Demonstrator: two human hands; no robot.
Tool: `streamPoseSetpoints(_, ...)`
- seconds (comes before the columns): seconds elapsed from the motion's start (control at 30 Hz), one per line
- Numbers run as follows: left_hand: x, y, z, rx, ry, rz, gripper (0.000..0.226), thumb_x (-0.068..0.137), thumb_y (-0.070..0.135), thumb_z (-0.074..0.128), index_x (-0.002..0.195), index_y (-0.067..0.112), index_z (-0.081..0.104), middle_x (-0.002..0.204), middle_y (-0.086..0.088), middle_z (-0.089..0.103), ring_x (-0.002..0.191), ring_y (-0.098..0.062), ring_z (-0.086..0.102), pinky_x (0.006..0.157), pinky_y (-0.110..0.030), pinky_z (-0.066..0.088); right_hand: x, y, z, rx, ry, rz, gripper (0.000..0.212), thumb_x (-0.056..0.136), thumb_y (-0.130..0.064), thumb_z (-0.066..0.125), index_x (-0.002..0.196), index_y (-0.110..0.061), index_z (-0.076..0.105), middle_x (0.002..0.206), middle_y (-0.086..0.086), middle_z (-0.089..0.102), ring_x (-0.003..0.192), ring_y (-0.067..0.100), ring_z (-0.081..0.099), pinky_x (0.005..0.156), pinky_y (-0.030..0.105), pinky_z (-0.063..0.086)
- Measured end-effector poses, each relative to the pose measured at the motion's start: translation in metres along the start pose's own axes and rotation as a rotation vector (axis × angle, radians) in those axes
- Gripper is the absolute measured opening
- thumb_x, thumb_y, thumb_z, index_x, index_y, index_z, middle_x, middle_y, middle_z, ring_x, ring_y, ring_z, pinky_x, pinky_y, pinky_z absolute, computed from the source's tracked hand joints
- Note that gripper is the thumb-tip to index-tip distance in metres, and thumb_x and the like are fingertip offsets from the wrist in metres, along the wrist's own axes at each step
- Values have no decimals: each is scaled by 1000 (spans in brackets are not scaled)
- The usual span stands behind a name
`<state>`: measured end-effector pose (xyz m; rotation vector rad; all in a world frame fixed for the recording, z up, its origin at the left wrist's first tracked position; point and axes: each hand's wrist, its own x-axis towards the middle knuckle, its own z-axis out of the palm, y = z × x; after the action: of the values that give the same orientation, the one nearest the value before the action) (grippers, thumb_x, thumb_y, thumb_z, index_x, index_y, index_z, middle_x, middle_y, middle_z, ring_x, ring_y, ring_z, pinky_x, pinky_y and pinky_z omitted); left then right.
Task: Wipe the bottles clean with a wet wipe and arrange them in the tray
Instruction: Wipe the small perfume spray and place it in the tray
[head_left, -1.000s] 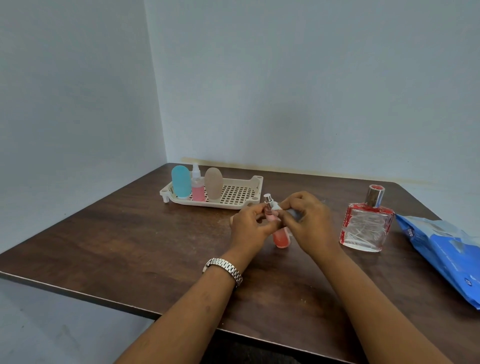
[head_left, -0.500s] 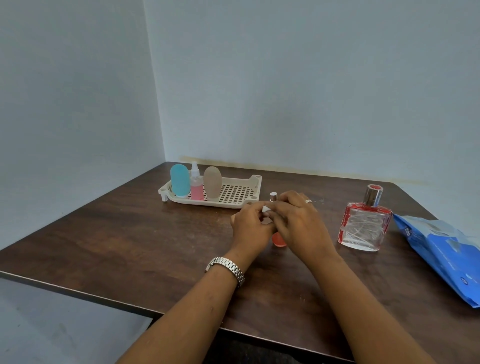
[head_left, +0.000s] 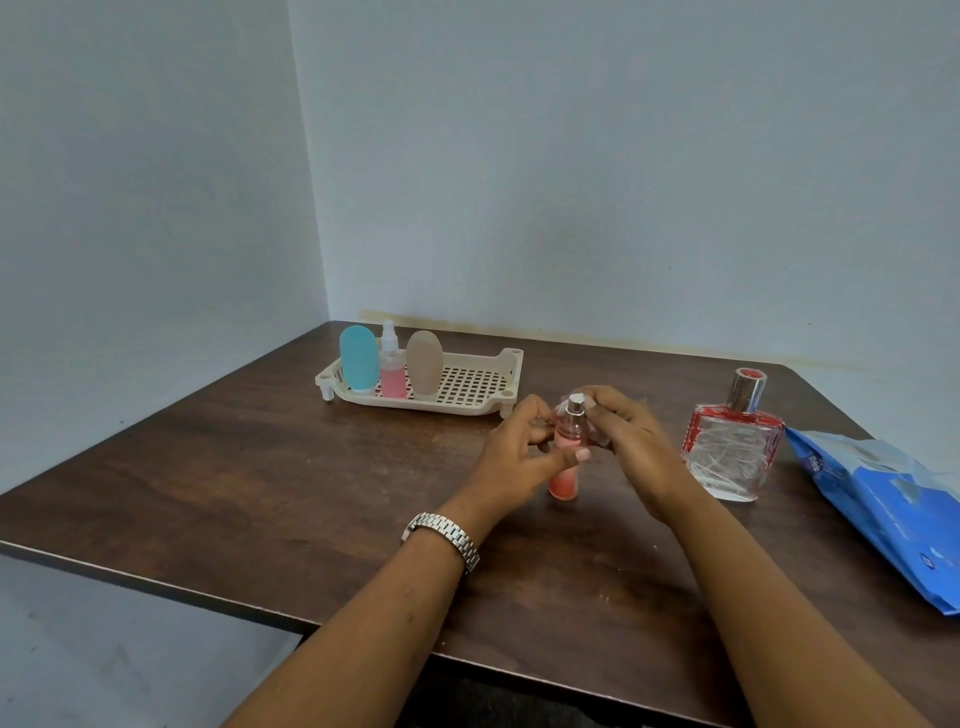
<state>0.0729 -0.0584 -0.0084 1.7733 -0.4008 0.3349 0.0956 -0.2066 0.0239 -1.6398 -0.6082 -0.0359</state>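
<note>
At table centre | left hand grips pink bottle | right hand pinches wipe

The table is dark brown wood grain. At eleven o'clock, a cream grid-holed tray carries a turquoise bottle, pink spray bottle and tan bottle. Centre, a held bottle fades pink to red, silver-capped. At three o'clock: clear red-edged perfume bottle, blue wipes pack.

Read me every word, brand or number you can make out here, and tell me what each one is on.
"mee": white letters on the blue wipes pack, possibly part of a longer word.
Other marks on that pack: too blurred to read.
The perfume bottle and the watch: no readable text.
</note>
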Motion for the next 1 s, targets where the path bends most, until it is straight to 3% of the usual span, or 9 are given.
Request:
streamPoseSetpoints(0.13,2,-3,1,-41,-38,-50,44,79,22,73,111,3,49,106,-10,71,104,-24,65,99,-53,45,-1,-1,3,56,-35,34,31,100,-17,33,106,-8,62,104,12,66,97,24,61,87,33,48)
streamPoseSetpoints(0.33,4,-2,1,-107,-7,-107,34,86,11,68,114,1,50,109,-10,70,106,-19,66,97,-39,49,5,5,2,-105,147,-36,23,95,-25,50,92,-11,68,98,8,60,93,21,60,81,35,51)
streamPoseSetpoints(0.53,3,3,-5,-302,127,-198,34,89,18,64,120,7,55,105,-2,69,95,-9,64,79,-17,48,3,5,0,-175,253,-74,11,87,-21,63,93,-19,72,92,-3,69,84,6,61,72,22,49)
streamPoseSetpoints(0.67,3,8,-4,-392,72,-253,29,93,24,56,118,10,59,90,10,70,87,-8,67,79,-29,55,3,4,4,-173,372,-120,11,86,-18,64,93,-24,69,90,-8,68,82,3,61,69,18,49)
streamPoseSetpoints(0.8,3,8,-3,-482,81,-250,21,95,27,50,101,15,66,80,8,72,79,-11,67,77,-33,56,-1,3,15,-254,336,-246,16,83,-12,66,95,-23,69,91,-10,66,85,-6,60,70,6,46)
streamPoseSetpoints(0.9,5,7,-3,-509,163,-263,29,89,38,54,95,13,67,89,-5,70,83,-17,66,78,-34,55,-3,3,20,-425,308,-383,18,81,-7,67,96,-16,71,88,-11,63,86,-12,57,71,4,43)
streamPoseSetpoints(1.0,9,4,-6,-554,296,-319,37,92,40,53,103,6,63,106,-15,66,90,-19,65,79,-34,54,-4,6,26,-530,227,-459,18,80,-3,69,94,-14,73,87,-11,63,86,-12,56,70,3,42)
